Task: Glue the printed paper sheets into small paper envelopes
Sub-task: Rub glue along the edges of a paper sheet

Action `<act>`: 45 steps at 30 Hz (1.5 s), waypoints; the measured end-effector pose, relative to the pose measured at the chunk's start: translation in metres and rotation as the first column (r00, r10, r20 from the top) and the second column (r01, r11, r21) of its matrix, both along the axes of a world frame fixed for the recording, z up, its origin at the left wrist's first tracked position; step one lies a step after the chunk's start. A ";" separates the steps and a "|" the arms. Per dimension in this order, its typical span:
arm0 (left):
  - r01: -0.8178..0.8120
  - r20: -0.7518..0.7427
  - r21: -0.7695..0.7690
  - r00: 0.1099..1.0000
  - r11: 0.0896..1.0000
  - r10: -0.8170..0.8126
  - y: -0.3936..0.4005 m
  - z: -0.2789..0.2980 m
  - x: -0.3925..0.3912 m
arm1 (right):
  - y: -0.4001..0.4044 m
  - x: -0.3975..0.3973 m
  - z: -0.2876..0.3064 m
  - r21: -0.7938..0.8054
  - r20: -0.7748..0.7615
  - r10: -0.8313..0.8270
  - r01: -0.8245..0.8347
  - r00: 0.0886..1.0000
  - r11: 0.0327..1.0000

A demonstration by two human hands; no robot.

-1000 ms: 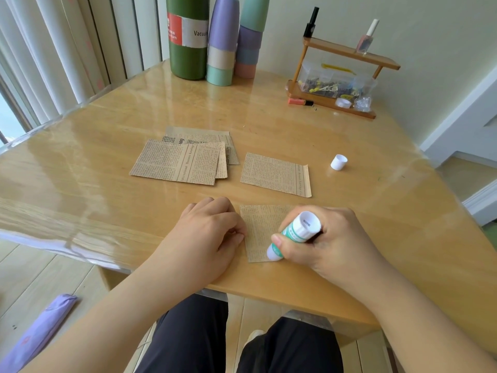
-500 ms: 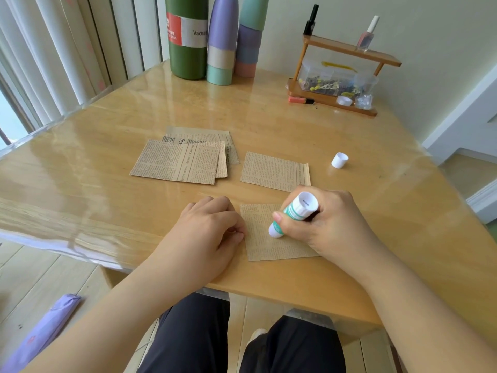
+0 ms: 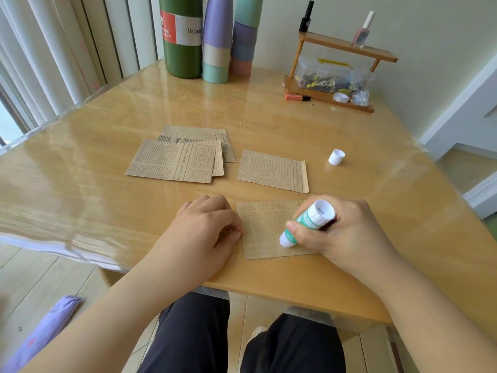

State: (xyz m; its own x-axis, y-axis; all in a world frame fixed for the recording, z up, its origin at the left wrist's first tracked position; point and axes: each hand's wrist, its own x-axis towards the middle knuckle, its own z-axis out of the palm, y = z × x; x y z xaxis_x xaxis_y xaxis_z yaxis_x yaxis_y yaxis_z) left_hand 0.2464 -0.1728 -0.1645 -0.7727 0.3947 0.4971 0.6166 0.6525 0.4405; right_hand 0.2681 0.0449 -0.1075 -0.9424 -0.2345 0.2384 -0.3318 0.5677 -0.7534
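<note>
Gluing step under way, by the look of it. Right hand [image 3: 347,232] curled round glue stick [image 3: 306,223], tip down and touching sheet [image 3: 265,230] right of its middle. Left hand [image 3: 207,224] loosely curled at sheet's left edge, fingertips [image 3: 236,234] pressing it to counter [image 3: 269,111]; holding nothing. Sheet between both hands, near counter's front edge, long axis roughly left to right. Stick tilted, top end up and to the right. Cap [image 3: 336,156] well apart, beyond. One finished-looking piece [image 3: 271,170] and a stack [image 3: 177,160] farther back.
</note>
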 end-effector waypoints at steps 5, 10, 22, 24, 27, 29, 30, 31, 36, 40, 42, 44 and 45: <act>0.004 0.006 0.003 1.000 1.000 -0.004 0.000 0.001 0.001 | 0.000 -0.014 0.003 0.030 -0.020 -0.047 0.048 0.999 0.998; -0.004 0.016 0.000 1.000 1.000 0.004 -0.001 0.000 0.000 | 0.002 -0.015 0.003 0.050 -0.033 -0.053 0.054 0.998 0.997; 0.001 0.019 -0.006 1.000 1.000 -0.001 -0.001 0.002 0.001 | 0.017 0.013 0.001 0.044 -0.024 -0.054 0.055 0.998 0.998; -0.005 0.020 -0.003 1.000 1.000 0.005 -0.001 0.002 0.000 | 0.018 0.010 0.002 0.037 -0.016 -0.054 0.055 0.998 0.998; 0.009 0.024 -0.004 1.000 1.000 -0.009 -0.001 0.002 0.001 | 0.020 0.001 0.002 0.015 0.014 -0.082 0.082 0.997 0.997; 0.010 0.029 -0.006 1.000 1.000 -0.010 -0.001 0.002 0.001 | 0.021 -0.005 0.003 0.033 0.003 -0.092 0.092 0.996 0.995; 0.006 0.031 -0.007 1.000 1.000 -0.005 -0.001 0.002 0.001 | 0.021 -0.008 0.003 0.045 -0.009 -0.095 0.095 0.995 0.994; 0.000 0.031 -0.010 1.000 1.000 0.000 -0.001 0.002 0.001 | 0.021 -0.010 0.004 0.054 -0.023 -0.097 0.098 0.995 0.994; -0.004 0.030 -0.010 1.000 1.000 0.004 -0.001 0.002 0.000 | 0.023 -0.011 0.004 0.070 -0.053 -0.113 0.116 0.992 0.991; 0.012 0.025 0.001 1.000 1.000 -0.012 -0.001 0.002 0.000 | 0.029 -0.001 0.002 0.053 -0.044 -0.111 0.113 0.993 0.992; 0.013 0.027 -0.002 1.000 1.000 -0.013 -0.001 0.002 -0.001 | 0.032 0.005 0.002 0.053 -0.048 -0.101 0.104 0.994 0.993; 0.011 0.027 -0.004 1.000 1.000 -0.011 -0.001 0.001 -0.001 | 0.036 0.011 0.002 0.066 -0.049 -0.103 0.106 0.993 0.992; 0.008 0.028 -0.003 1.000 1.000 -0.008 -0.001 0.001 -0.001 | 0.037 0.012 0.002 0.065 -0.042 -0.105 0.108 0.994 0.992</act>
